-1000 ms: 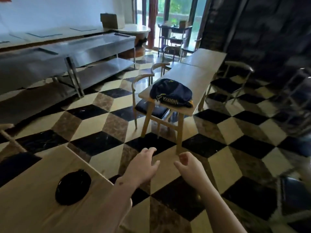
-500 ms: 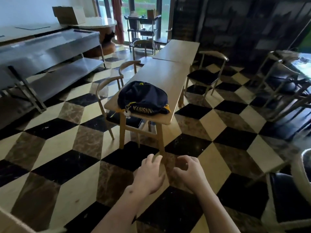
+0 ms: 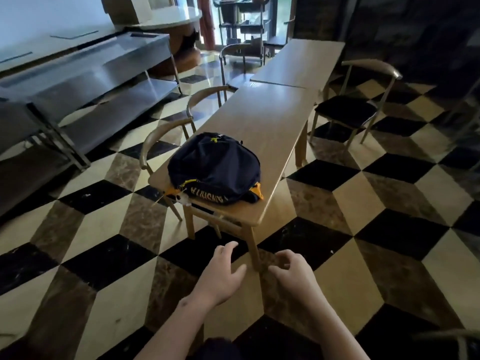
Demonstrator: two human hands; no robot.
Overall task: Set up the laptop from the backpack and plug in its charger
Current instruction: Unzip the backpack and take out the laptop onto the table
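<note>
Backpack (image 3: pixel 214 167), one, navy with yellow trim, lies zipped shut at the near end of a wooden table (image 3: pixel 262 120); its contents cannot be seen. Two tables stand end to end, with four chairs around them. Left hand (image 3: pixel 220 276) and right hand (image 3: pixel 293 276) hover low, fingers loosely curled, holding nothing. Compared with half a second ago, the backpack is closer.
</note>
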